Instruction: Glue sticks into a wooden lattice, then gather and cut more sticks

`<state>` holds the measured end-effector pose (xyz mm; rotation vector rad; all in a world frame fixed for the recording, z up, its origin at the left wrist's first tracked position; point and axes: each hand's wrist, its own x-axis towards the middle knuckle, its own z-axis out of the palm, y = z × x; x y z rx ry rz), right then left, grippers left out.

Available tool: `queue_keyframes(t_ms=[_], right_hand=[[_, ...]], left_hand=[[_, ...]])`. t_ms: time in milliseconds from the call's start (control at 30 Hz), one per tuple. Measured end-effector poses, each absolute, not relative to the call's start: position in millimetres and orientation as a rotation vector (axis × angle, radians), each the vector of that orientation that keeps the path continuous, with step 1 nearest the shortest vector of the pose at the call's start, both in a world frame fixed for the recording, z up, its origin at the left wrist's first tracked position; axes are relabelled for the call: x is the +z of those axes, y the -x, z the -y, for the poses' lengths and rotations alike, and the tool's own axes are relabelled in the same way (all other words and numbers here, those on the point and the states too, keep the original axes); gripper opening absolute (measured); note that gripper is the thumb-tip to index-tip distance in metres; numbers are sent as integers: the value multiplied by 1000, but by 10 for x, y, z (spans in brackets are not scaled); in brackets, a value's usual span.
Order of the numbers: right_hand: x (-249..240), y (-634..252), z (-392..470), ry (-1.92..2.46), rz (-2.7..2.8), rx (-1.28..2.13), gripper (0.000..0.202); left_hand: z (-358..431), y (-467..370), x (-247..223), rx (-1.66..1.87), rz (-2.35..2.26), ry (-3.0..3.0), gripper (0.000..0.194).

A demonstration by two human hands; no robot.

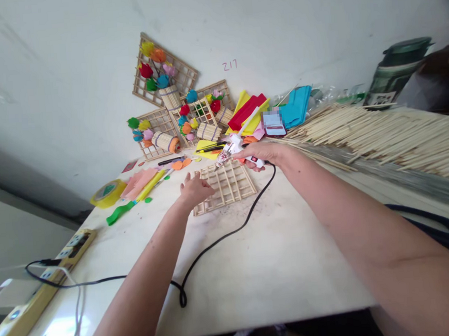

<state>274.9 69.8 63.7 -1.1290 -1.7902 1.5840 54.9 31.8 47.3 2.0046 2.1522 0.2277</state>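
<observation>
My right hand (255, 154) is wrapped round a white hot glue gun (234, 144), its nozzle end pointing left and down above the far part of a wooden stick lattice (231, 182). A black cord (229, 234) runs from the glue gun's handle across the table. Over the left side of the lattice is my left hand (196, 189), fingers apart and holding nothing that I can see. Whether its fingertips touch the sticks I cannot tell. The lattice lies flat on the white table (279, 267).
Finished lattices with paper flowers (158, 67) lean on the wall. Many thin wooden sticks (381, 135) lie at the right, near a dark green bottle (398, 74). Yellow tape (109, 193), green scissors (121, 212) and a power strip (57, 274) are on the left.
</observation>
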Motion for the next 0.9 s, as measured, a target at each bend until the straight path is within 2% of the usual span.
queue_keyframes(t_ms=[200,433,733,900], right_hand=[[566,-2735,-670,1056,1718,1559,35],[367,-2804,-445,1054,1631,1507,34],[251,-2777,-376,1071,1662,1529,37],[217,-2784,-343,1068,1667,1570,39]], left_hand=[[-138,-614,321,226,-2116,-2022,26],[-132,-613,153,290,-2142,-2038,17],[-75,-662,209,273,-2171,-1995,17],[-101,-647,176,303,-2156,-1958,35]])
